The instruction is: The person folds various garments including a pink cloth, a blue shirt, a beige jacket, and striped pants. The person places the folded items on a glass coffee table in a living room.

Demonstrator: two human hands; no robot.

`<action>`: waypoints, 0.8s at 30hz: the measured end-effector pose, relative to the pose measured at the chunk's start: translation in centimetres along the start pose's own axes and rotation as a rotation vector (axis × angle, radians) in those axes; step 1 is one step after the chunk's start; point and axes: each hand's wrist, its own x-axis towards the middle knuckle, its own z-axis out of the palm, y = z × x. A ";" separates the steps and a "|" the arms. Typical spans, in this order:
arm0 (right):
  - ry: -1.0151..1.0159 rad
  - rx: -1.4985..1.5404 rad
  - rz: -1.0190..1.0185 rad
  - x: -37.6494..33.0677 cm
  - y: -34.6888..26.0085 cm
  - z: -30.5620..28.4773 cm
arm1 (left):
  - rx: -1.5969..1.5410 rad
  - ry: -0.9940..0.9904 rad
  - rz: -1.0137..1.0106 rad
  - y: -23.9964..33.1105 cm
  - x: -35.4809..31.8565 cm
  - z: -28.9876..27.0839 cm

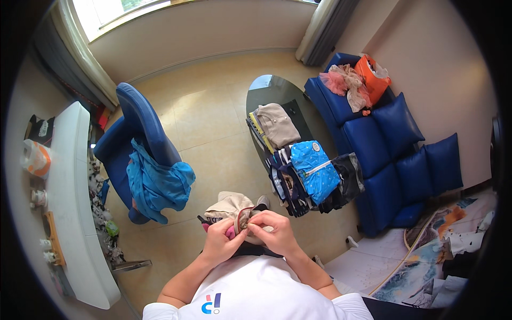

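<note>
Currently, from the head view, a beige garment (229, 203) is held up in front of the person's white shirt (266, 282), to the near left of the oval dark desk (271, 95). The left hand (224, 241) is closed, pinching an edge of the garment beside a dark red strip (238, 220); the right hand (274, 233) is closed too, gripping the cloth close to the left one. A pink patch (230, 232) shows by the left hand, and whether it belongs to the garment I cannot tell.

On the oval desk lie folded clothes: a beige folded piece (277, 125) around its middle, a bright blue patterned piece (314, 165) toward its near end, a dark stack (285, 184) at its near left edge and a dark grey piece (350, 176) at its near right. Right of the oval desk stands a blue sofa (368, 140) bearing an orange bag (372, 77) and pink clothing (349, 85). Left of it is a blue armchair (140, 114) with light blue cloth (162, 181) draped over it; farther left stands a long white desk (80, 197).
</note>
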 end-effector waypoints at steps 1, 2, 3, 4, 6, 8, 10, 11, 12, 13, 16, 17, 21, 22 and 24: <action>0.006 0.018 0.015 -0.1 0.3 0.1 | -0.006 -0.013 -0.005 0.0 -0.1 -0.1; 0.012 0.035 0.029 -0.2 0.5 0.1 | -0.011 -0.025 -0.008 0.0 -0.1 -0.2; 0.013 0.055 0.053 -0.2 0.6 0.1 | 0.004 -0.043 -0.011 -0.3 -0.1 -0.4; 0.013 0.076 0.077 -0.3 0.7 0.1 | 0.019 -0.061 -0.014 -0.7 -0.2 -0.5; 0.027 0.113 0.136 -0.2 1.1 0.2 | -0.013 -0.071 -0.025 -1.0 -0.5 -0.6; 0.052 0.146 0.206 0.2 2.1 0.4 | -0.109 -0.055 -0.039 -0.9 -0.7 -0.6; 0.081 0.079 0.248 0.7 4.4 0.6 | -0.144 -0.066 -0.025 -1.4 -1.0 -0.8; 0.090 0.047 0.266 1.1 6.1 0.8 | -0.161 -0.067 -0.018 -1.7 -1.2 -1.0; 0.096 -0.026 0.242 1.4 8.5 1.0 | -0.191 -0.064 -0.007 -1.7 -1.4 -1.2; 0.122 -0.078 0.246 1.5 11.4 1.2 | -0.222 -0.060 0.005 -1.7 -1.6 -1.4; 0.197 -0.294 0.257 1.4 19.9 1.0 | -0.412 -0.074 -0.085 0.0 -2.0 -2.5; 0.234 -0.477 0.167 1.4 21.7 0.9 | -0.489 -0.065 -0.137 0.4 -2.3 -3.1; 0.302 -0.646 0.479 -1.2 29.5 -1.3 | -0.585 -0.034 -0.128 1.0 -3.6 -4.9; 0.327 -0.582 0.496 -2.8 33.2 -2.5 | -0.626 -0.075 -0.179 1.1 -3.9 -5.2; 0.385 -0.563 0.646 -3.2 33.5 -2.4 | -0.636 -0.117 -0.186 0.2 -5.3 -5.7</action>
